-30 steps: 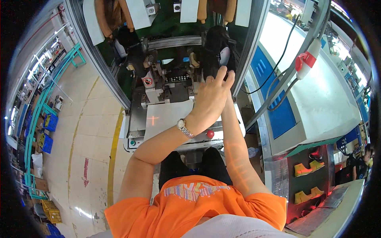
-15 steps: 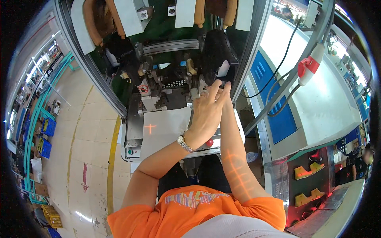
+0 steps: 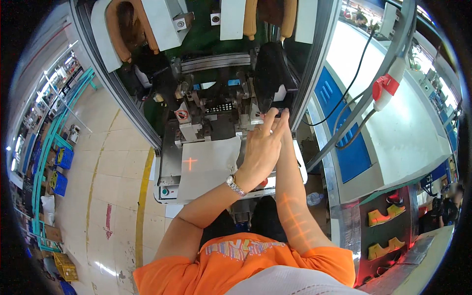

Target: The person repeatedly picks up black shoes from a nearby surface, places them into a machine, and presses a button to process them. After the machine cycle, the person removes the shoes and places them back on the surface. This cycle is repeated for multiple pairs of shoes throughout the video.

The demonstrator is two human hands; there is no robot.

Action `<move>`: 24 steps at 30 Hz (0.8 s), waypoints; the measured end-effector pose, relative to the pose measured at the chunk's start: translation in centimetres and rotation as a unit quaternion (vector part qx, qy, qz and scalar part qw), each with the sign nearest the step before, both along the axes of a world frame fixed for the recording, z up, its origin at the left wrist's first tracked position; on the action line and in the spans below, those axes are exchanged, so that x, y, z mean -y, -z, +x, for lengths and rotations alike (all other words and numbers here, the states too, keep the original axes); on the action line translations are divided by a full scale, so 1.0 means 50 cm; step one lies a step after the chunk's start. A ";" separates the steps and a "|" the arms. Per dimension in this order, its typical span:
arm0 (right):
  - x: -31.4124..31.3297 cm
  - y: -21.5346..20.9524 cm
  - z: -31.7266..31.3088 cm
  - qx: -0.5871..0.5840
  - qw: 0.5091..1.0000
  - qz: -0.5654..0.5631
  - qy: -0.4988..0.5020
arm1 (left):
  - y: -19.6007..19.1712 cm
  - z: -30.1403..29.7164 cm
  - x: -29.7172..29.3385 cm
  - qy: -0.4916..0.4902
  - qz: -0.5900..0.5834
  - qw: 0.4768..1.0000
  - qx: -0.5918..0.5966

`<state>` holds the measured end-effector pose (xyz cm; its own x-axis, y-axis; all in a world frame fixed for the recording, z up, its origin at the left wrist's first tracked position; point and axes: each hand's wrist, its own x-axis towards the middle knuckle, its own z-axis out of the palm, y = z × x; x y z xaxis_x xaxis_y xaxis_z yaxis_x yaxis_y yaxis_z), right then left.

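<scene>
Both my hands reach forward to the right-hand station of a machine. My left hand (image 3: 262, 153), with a metal watch on the wrist, has its back toward me and its fingers bent at the lower end of a black shoe upper (image 3: 272, 71). A white patch shows on that upper. Close against it on the right is my right hand (image 3: 284, 119), its fingers mostly hidden behind the left. A second dark upper (image 3: 153, 69) with a white part hangs at the left station. Metal clamps (image 3: 195, 129) stand between the two stations.
A pale sheet (image 3: 209, 169) lies on the machine's front plate, marked by an orange light cross. A green button (image 3: 165, 192) sits at its left corner. To the right are a slanted post with a red-and-white plug (image 3: 386, 88) and a rack with yellow shoes (image 3: 378, 217).
The whole view has shifted slightly, the machine now lower in the picture. My hands stay at the right upper's lower end. A tan piece by the middle clamps no longer shows.
</scene>
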<state>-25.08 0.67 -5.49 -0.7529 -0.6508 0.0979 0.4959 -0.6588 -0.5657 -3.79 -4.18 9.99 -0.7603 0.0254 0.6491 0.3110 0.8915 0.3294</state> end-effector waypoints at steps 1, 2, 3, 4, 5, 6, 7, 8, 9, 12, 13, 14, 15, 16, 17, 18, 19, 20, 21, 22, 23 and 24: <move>0.001 -0.004 -0.006 -0.002 1.000 0.007 -0.003 | -0.002 -0.001 0.001 0.005 -0.005 1.000 -0.018; 0.004 -0.005 -0.009 -0.003 1.000 0.015 -0.006 | -0.004 -0.001 0.004 0.008 -0.012 0.999 -0.034; 0.002 -0.008 -0.018 -0.004 1.000 0.027 -0.012 | -0.006 0.000 0.005 0.015 -0.018 0.999 -0.050; -0.001 -0.014 -0.029 -0.005 0.999 0.044 -0.015 | -0.013 0.003 0.008 0.043 -0.002 0.998 -0.041; -0.005 -0.009 -0.037 -0.005 0.998 0.062 -0.015 | -0.018 0.006 0.014 0.070 0.016 0.997 -0.032; -0.023 -0.003 -0.058 -0.003 0.996 0.084 0.001 | -0.026 0.008 0.012 0.103 0.035 0.994 -0.026; -0.049 0.014 -0.066 0.009 0.993 0.111 0.038 | -0.033 0.017 0.014 0.161 0.081 0.983 -0.021; -0.070 0.042 -0.069 0.026 0.984 0.145 0.101 | -0.041 0.029 0.023 0.164 0.093 0.982 -0.027; -0.056 0.024 -0.001 0.027 0.958 0.212 0.191 | -0.035 0.057 0.063 0.140 0.106 0.984 -0.032; -0.215 0.082 0.099 -0.128 0.798 0.392 0.439 | -0.009 0.110 0.145 0.126 0.174 0.975 -0.061; -0.265 0.126 0.125 -0.179 0.701 0.493 0.484 | 0.008 0.127 0.181 0.081 0.202 0.974 -0.060; -0.352 0.220 0.125 -0.200 0.644 0.564 0.476 | 0.028 0.131 0.209 0.049 0.232 0.970 -0.057; -0.418 0.311 0.133 -0.159 0.600 0.650 0.439 | 0.059 0.126 0.241 0.036 0.283 0.956 -0.070; -0.420 0.347 0.166 -0.081 0.647 0.662 0.368 | 0.092 0.129 0.273 0.007 0.332 0.940 -0.081; -0.393 0.330 0.197 -0.057 0.703 0.648 0.288 | 0.109 0.143 0.293 -0.013 0.353 0.932 -0.085; -0.369 0.304 0.231 -0.028 0.747 0.630 0.209 | 0.126 0.150 0.306 -0.027 0.377 0.922 -0.086; -0.350 0.299 0.241 0.008 0.745 0.619 0.247 | 0.135 0.151 0.308 -0.036 0.400 0.912 -0.085; -0.338 0.300 0.247 0.043 0.742 0.606 0.283 | 0.144 0.153 0.303 -0.033 0.415 0.906 -0.069; -0.358 0.338 0.230 0.068 0.746 0.587 0.307 | 0.148 0.143 0.283 -0.020 0.432 0.900 -0.050; -0.374 0.370 0.218 0.072 0.738 0.586 0.327 | 0.153 0.133 0.267 -0.009 0.445 0.895 -0.032; -0.374 0.378 0.217 0.072 0.732 0.585 0.342 | 0.163 0.127 0.258 0.008 0.431 0.901 -0.043; -0.376 0.385 0.215 0.073 0.725 0.585 0.356 | 0.167 0.119 0.255 0.005 0.421 0.906 -0.038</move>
<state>-14.36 19.49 -24.72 -0.8852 0.3355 -0.3223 0.3766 0.1100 -0.9198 2.18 -16.90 1.64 -0.7155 -0.4969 0.4910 0.3668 0.3310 0.8694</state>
